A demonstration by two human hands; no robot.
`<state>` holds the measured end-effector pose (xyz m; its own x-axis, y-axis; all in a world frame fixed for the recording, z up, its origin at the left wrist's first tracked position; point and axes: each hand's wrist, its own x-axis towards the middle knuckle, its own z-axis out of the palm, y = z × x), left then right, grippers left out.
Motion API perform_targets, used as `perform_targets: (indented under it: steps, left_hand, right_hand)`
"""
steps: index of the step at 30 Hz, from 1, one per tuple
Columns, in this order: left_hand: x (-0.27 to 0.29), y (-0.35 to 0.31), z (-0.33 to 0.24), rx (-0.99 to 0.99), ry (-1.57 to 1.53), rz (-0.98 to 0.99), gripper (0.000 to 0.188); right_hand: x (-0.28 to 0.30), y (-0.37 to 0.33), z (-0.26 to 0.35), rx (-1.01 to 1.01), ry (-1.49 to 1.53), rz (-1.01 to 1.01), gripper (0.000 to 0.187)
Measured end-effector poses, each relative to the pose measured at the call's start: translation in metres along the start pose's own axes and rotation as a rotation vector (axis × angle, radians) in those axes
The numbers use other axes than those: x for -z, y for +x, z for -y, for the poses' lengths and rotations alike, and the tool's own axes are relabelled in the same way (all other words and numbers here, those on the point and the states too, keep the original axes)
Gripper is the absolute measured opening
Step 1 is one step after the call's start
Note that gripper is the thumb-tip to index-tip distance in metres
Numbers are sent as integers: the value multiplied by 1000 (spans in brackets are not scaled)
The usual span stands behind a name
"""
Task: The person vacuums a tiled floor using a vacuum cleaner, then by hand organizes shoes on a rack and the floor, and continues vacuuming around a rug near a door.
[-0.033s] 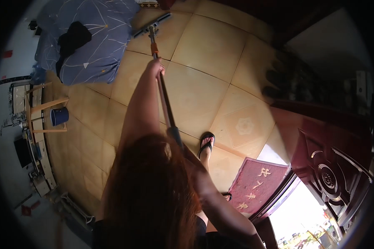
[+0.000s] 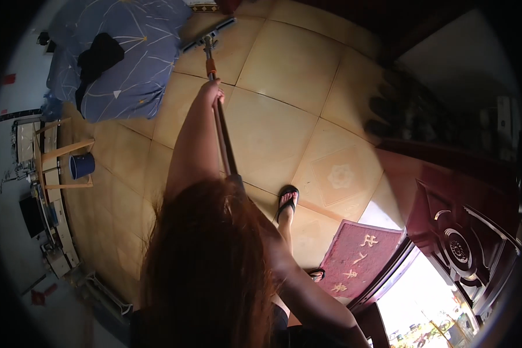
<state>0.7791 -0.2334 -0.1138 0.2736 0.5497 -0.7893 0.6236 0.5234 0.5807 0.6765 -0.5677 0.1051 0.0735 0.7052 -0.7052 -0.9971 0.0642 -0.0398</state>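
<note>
My left hand (image 2: 213, 93) is closed around the pole of a flat-headed mop (image 2: 226, 145), just below its orange collar. The mop's wide grey head (image 2: 207, 36) rests on the tiled floor, close to the corner of a bed with a blue patterned cover (image 2: 142, 75). From the lower right, my right forearm (image 2: 296, 272) reaches toward the lower end of the pole. Long brown hair covers my right hand, so its fingers cannot be seen.
A dark cloth (image 2: 101, 55) lies on the bed. At left, a blue bin (image 2: 82, 166) stands by a wooden frame (image 2: 69, 149). A red doormat (image 2: 359, 258) lies by the open doorway and dark red door (image 2: 464, 238). Dark shoes (image 2: 383, 110) line the right side.
The mop, its head and my left hand have shifted slightly to the left. My left hand still grips the pole.
</note>
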Motion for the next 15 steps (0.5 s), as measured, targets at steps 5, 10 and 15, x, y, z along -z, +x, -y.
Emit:
perform_targets:
  steps: [5,10,15]
  left_hand:
    - [-22,-10,53,-9,-151,42,36]
    - [-74,-126,155,249,-313,-82,41]
    - [-116,-291,260,258,-316,111,42]
  right_hand:
    - [44,-26,-12,74,67,41,49]
    - [95,-143,-32,-55,-90,-57,41]
    - [165,-297,-107,-189,59,-143,44]
